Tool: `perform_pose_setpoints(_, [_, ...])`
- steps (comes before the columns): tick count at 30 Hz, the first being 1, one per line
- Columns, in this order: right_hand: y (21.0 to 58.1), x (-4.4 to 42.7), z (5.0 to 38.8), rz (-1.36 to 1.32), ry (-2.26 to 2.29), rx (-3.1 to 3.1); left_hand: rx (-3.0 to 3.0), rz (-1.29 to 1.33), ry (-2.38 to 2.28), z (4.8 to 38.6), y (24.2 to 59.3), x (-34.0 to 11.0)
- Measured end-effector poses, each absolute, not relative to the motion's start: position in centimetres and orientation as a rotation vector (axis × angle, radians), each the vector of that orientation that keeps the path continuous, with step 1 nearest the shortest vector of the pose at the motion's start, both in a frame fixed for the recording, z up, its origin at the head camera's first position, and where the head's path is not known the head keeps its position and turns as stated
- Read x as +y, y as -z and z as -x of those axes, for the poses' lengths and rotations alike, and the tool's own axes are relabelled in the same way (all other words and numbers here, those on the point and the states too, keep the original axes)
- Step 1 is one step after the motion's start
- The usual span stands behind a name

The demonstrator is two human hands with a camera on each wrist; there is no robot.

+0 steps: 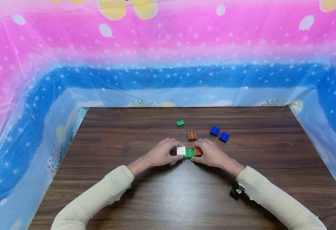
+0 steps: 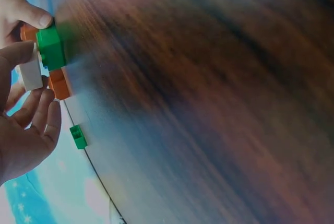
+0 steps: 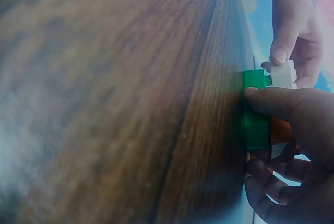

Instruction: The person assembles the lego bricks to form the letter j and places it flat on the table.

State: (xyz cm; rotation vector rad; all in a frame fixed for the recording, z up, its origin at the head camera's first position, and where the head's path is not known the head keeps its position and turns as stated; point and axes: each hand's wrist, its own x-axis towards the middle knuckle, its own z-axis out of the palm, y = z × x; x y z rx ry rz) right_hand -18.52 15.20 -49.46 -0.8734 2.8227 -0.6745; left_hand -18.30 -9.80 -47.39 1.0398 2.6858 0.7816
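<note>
Near the middle of the table, a long green toy brick [image 1: 189,153] bears an orange brick [image 1: 197,151] on its right end. My right hand [image 1: 215,154] grips this pair, its thumb against the green side in the right wrist view. A white brick [image 1: 181,150] is pinched between thumb and fingers of my left hand [image 1: 163,152]. It sits over the green brick's left end, where green studs show below the white brick [image 3: 283,73] in the right wrist view. Whether the two touch I cannot tell.
Beyond the hands lie a loose orange brick [image 1: 192,136], a small green brick [image 1: 180,123] and two blue bricks, the nearer blue brick [image 1: 224,137] to the right. A patterned cloth [image 1: 168,76] hangs behind the brown wooden table [image 1: 113,127].
</note>
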Motion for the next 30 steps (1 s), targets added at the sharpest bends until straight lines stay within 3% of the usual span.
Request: perform_pose_setpoints(30, [49.50, 15.22, 18.47, 0.888, 0.686, 2.830, 2.683, -1.032, -0.762, 18.41, 47.50, -9.40])
